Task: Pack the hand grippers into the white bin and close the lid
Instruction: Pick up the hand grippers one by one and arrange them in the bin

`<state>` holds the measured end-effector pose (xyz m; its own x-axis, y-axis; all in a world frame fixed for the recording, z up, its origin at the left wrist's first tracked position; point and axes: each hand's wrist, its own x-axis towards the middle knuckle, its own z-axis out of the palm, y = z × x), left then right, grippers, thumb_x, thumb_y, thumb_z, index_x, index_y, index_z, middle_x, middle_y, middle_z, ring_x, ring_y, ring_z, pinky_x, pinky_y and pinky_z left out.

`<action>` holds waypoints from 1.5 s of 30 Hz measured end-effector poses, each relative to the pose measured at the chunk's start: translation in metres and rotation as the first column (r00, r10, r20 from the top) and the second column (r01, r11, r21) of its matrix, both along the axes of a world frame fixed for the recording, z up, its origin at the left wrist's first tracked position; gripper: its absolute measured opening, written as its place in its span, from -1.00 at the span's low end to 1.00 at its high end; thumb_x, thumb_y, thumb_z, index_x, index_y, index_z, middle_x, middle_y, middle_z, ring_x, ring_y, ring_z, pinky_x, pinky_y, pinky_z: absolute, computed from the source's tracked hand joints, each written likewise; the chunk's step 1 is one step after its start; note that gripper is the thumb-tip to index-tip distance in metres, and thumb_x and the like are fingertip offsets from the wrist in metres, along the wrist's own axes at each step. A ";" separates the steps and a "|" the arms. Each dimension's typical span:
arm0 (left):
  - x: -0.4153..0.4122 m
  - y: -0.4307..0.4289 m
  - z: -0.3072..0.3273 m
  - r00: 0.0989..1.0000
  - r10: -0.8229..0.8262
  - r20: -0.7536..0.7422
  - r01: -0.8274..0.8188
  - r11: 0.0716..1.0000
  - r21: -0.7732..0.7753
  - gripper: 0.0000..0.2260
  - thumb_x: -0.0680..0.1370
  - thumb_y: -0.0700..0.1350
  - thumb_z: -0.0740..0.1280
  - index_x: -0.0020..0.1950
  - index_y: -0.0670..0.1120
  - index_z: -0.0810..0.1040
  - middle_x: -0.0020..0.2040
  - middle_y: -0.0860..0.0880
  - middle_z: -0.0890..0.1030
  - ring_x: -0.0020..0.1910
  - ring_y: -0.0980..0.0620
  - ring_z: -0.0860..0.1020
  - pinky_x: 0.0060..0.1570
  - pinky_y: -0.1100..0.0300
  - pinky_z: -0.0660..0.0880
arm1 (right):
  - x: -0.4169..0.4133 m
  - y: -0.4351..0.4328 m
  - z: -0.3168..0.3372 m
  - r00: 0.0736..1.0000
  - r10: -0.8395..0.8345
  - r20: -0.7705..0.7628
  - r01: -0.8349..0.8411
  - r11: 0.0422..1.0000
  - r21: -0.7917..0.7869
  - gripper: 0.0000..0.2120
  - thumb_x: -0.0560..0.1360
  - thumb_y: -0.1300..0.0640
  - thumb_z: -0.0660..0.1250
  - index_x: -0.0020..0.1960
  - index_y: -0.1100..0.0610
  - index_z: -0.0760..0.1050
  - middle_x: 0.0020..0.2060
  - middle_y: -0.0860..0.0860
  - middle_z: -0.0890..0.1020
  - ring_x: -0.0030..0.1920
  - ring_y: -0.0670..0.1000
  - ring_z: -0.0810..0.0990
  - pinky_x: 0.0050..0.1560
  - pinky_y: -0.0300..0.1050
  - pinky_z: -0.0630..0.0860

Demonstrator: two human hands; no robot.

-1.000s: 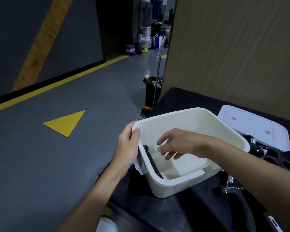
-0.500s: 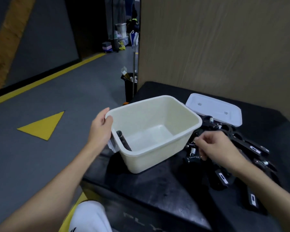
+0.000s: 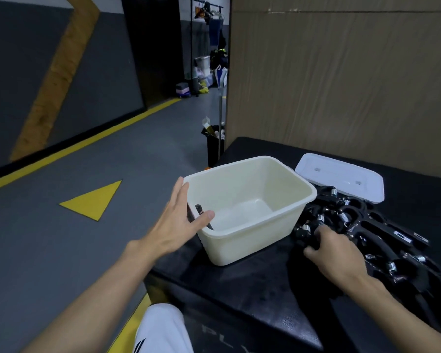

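Note:
The white bin stands open on the black table, with one black hand gripper leaning inside against its left wall. My left hand is spread with straight fingers at the bin's left rim, thumb reaching over the edge. A pile of black hand grippers with metal springs lies right of the bin. My right hand lies on the pile's near left end, fingers curled round a hand gripper. The white lid lies flat behind the pile.
A brown board wall rises behind the table. Grey floor with a yellow triangle and yellow line lies to the left. A black waste bin stands past the table's far left corner. My white-clad knee is below the table edge.
My left hand let go of the bin's rim and opened out flat. My right hand left the bin, moved right to the pile and closed on a hand gripper.

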<state>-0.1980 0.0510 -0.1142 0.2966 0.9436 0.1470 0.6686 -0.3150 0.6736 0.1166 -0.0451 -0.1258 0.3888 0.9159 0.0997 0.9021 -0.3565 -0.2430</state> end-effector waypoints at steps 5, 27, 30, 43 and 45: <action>0.002 0.000 -0.003 1.000 -0.006 0.005 0.006 1.000 0.004 -0.01 0.37 0.47 0.13 0.62 -0.03 -0.10 0.60 0.18 -0.24 0.58 0.12 -0.08 0.50 0.13 0.01 | -0.008 -0.025 0.045 0.935 -0.006 -0.355 0.114 0.952 0.283 -0.80 0.39 0.09 0.44 -0.02 0.03 0.51 -0.35 -0.07 0.62 -0.27 0.04 0.59 -0.27 -0.06 0.44; -0.025 0.012 -0.012 0.965 -0.200 -0.171 0.211 0.976 0.054 0.20 0.20 0.67 0.02 0.57 0.01 -0.37 0.51 0.24 -0.46 0.55 0.25 -0.26 0.52 0.15 -0.05 | -0.118 0.142 0.072 0.736 0.306 -0.604 -0.484 0.861 -0.154 -0.88 0.50 0.19 0.39 0.02 0.21 0.59 -0.39 0.00 0.62 -0.56 -0.12 0.43 -0.39 -0.21 0.38; -0.025 0.012 -0.014 0.970 -0.201 -0.139 0.210 0.976 0.059 0.19 0.21 0.67 0.04 0.58 0.02 -0.35 0.52 0.26 -0.44 0.55 0.26 -0.25 0.53 0.10 -0.01 | -0.121 0.149 0.062 0.756 0.243 -0.608 -0.461 0.857 -0.230 -0.84 0.49 0.24 0.40 0.01 0.32 0.61 -0.42 0.05 0.58 -0.52 -0.05 0.42 -0.42 -0.20 0.42; -0.024 0.010 -0.009 0.971 -0.215 -0.109 0.218 0.976 0.020 0.19 0.23 0.64 0.10 0.59 0.01 -0.35 0.51 0.28 -0.44 0.56 0.23 -0.20 0.53 -0.03 0.12 | -0.146 0.160 0.035 0.795 0.226 -0.563 -0.512 0.747 -0.424 -0.80 0.52 0.30 0.33 0.08 0.41 0.56 -0.40 0.10 0.54 -0.44 -0.03 0.53 -0.43 -0.23 0.57; -0.025 0.009 -0.008 0.971 -0.216 -0.106 0.218 0.976 0.013 0.19 0.23 0.64 0.10 0.58 0.02 -0.35 0.51 0.29 -0.44 0.57 0.22 -0.18 0.52 -0.03 0.15 | -0.146 0.161 0.034 0.786 0.236 -0.571 -0.528 0.737 -0.422 -0.79 0.52 0.28 0.33 0.08 0.41 0.56 -0.39 0.10 0.55 -0.44 -0.03 0.53 -0.43 -0.24 0.56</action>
<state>-0.2226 0.0604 -0.1223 0.5086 0.8516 0.1268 0.6482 -0.4756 0.5947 -0.0293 0.1155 -0.0914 -0.1459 0.8300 -0.5383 0.8194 -0.2035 -0.5359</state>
